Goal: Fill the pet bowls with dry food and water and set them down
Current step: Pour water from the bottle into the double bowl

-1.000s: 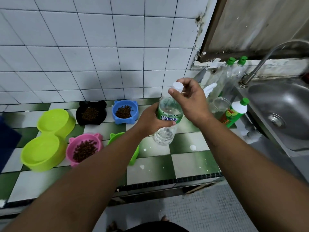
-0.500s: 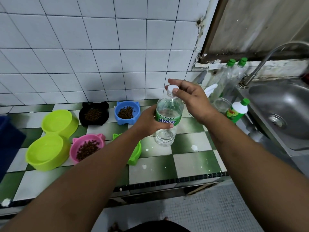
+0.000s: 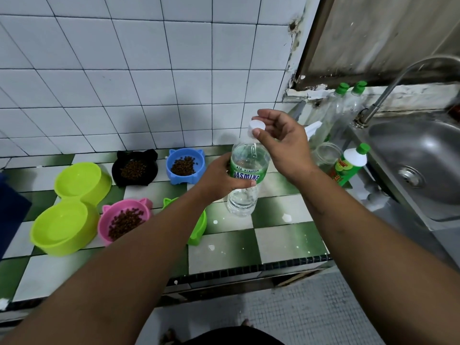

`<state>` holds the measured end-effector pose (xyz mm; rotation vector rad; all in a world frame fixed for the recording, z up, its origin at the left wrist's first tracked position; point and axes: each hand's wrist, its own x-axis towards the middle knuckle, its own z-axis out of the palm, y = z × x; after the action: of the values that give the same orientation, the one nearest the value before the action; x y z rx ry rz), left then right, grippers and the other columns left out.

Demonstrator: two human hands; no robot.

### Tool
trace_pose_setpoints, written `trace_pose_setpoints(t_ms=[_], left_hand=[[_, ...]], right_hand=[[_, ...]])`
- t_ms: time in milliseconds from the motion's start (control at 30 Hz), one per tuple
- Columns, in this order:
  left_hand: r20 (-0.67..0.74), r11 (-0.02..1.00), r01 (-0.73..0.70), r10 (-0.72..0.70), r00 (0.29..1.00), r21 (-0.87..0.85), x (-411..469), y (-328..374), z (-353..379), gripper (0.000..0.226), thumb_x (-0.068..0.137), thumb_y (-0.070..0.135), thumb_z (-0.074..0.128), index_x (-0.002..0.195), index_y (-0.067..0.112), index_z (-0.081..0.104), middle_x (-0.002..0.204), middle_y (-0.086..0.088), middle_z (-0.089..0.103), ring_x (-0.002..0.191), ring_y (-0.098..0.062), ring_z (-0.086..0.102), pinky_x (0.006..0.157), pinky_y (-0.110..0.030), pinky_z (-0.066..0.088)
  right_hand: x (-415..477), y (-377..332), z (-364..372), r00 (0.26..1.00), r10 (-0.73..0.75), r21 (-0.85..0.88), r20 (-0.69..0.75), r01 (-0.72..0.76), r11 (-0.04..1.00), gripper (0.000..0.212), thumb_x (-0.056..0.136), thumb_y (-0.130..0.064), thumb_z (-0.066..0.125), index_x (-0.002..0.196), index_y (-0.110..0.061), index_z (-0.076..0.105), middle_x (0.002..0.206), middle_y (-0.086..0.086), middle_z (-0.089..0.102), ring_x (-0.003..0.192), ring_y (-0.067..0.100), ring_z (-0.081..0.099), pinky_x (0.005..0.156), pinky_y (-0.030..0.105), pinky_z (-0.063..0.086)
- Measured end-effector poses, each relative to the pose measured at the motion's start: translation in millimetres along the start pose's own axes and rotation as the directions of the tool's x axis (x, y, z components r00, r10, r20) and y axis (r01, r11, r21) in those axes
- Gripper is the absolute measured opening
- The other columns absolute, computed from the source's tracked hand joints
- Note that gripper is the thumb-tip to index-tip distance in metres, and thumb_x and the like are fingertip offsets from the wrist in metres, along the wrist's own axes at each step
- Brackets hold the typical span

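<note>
Clear plastic water bottle (image 3: 245, 170) with a green JASMINE label, upright over the right half of the green-and-white checked desk (image 3: 286, 245), partly full. Base resting on the tiles or raised, cannot tell. Left grip (image 3: 219, 178) clamped round the label, fingers curled across the front. Right grip (image 3: 281, 145) above the neck, thumb and forefinger pinched together on the white cap (image 3: 256, 125) right at the mouth. Seated or lifted off, cannot tell.

Along the back edge of the desk, against the tiled wall: black cat-eared bowl (image 3: 149, 155) and, just beside it on the right, blue cat-eared bowl (image 3: 179, 179), both holding brown kibble (image 3: 183, 166). Nearer the front edge, pink cat-eared bowl (image 3: 104, 227) with kibble too, just beside a lime double bowl (image 3: 62, 244) toward the left edge, its 2 basins set 1 behind the other. Green cat-eared bowl (image 3: 199, 225) just right of the pink, mostly hidden under the left forearm.

At the right edge of the desk, glass jar (image 3: 326, 155) and green soap bottle (image 3: 348, 165) with a white shoulder, then steel sink (image 3: 423, 150) with a curved tap (image 3: 388, 95). Behind the jar, 2 clear bottles with green caps (image 3: 341, 100).
</note>
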<state>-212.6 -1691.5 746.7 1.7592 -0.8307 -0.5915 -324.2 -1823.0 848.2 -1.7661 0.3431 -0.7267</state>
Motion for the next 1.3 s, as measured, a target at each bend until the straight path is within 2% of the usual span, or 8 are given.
trace_pose_setpoints(t_ms=[100,300,467,767,867,1000,1133,1300], left_hand=[[0.004,1.0,0.005,-0.005,1.0,-0.003,2,-2,2,0.073,0.059,0.034,0.099,0.124,0.023,0.066,0.111,0.008,0.077,0.103,-0.007,0.071,0.094,-0.038,0.06],[0.009,1.0,0.003,-0.003,1.0,-0.009,3,-3,2,0.073,0.061,0.03,0.099,0.125,0.021,0.066,0.112,0.006,0.077,0.104,-0.007,0.071,0.093,-0.034,0.06],[0.015,1.0,0.006,-0.006,1.0,-0.004,4,-4,1,0.073,0.061,0.029,0.099,0.125,0.021,0.066,0.112,0.007,0.076,0.104,-0.006,0.071,0.092,-0.031,0.059],[-0.065,0.998,0.039,-0.042,0.997,-0.055,1,-4,-1,0.074,0.06,0.03,0.098,0.126,0.027,0.064,0.113,0.01,0.074,0.101,-0.003,0.07,0.091,-0.031,0.06],[-0.095,0.996,0.045,-0.052,0.994,-0.075,1,-4,0,0.072,0.062,0.026,0.098,0.125,0.026,0.064,0.111,0.011,0.074,0.097,0.0,0.071,0.087,-0.029,0.06],[-0.127,0.996,0.066,-0.074,0.989,-0.067,-1,-6,0,0.075,0.058,0.034,0.098,0.125,0.028,0.064,0.111,0.014,0.074,0.099,0.0,0.071,0.085,-0.024,0.058],[-0.141,0.997,0.049,-0.058,0.988,-0.067,-3,-9,0,0.075,0.064,0.022,0.098,0.13,0.019,0.063,0.111,0.013,0.073,0.094,0.007,0.069,0.076,-0.01,0.053],[-0.147,0.996,0.048,-0.059,0.987,-0.073,-7,-12,0,0.078,0.061,0.027,0.098,0.131,0.021,0.063,0.115,0.01,0.074,0.102,-0.003,0.071,0.086,-0.021,0.057]], right_hand=[[1,0,1,0.997,-0.005,-0.006,0.071,0.005,1.0,0.033,0.096,-0.004,0.059,0.127,-0.015,0.06,0.124,0.002,0.068,0.114,0.027,0.062,0.102,0.039,0.052],[3,2,3,0.997,0.016,0.038,0.073,-0.018,0.999,0.033,0.099,-0.003,0.054,0.131,-0.011,0.057,0.127,0.005,0.067,0.116,0.018,0.062,0.103,0.031,0.051],[2,3,1,0.999,0.037,0.11,-0.018,-0.034,0.993,0.029,0.099,-0.003,0.055,0.127,-0.007,0.059,0.125,0.008,0.066,0.11,0.007,0.063,0.095,0.021,0.05],[-22,47,-16,0.933,0.146,0.115,-0.33,-0.114,0.987,0.021,0.095,-0.016,0.067,0.116,-0.015,0.069,0.112,0.001,0.072,0.108,0.01,0.067,0.095,0.025,0.053],[-61,94,-12,0.909,0.255,0.026,-0.329,-0.261,0.965,0.016,0.091,-0.022,0.072,0.108,-0.023,0.072,0.1,-0.002,0.074,0.095,0.012,0.069,0.084,0.021,0.053],[-107,142,-3,0.867,0.4,-0.198,-0.296,-0.466,0.863,0.024,0.088,-0.023,0.076,0.108,-0.012,0.075,0.081,0.003,0.069,0.067,0.007,0.059,0.068,0.019,0.047],[-122,157,5,0.857,0.469,-0.362,-0.214,-0.515,0.777,0.028,0.087,-0.021,0.076,0.112,-0.01,0.075,0.093,0.005,0.074,0.08,0.013,0.065,0.081,0.02,0.05],[-134,167,16,0.842,0.526,-0.461,-0.118,-0.516,0.722,0.029,0.086,-0.021,0.077,0.112,-0.009,0.075,0.104,0.008,0.076,0.092,0.018,0.069,0.086,0.019,0.047]])
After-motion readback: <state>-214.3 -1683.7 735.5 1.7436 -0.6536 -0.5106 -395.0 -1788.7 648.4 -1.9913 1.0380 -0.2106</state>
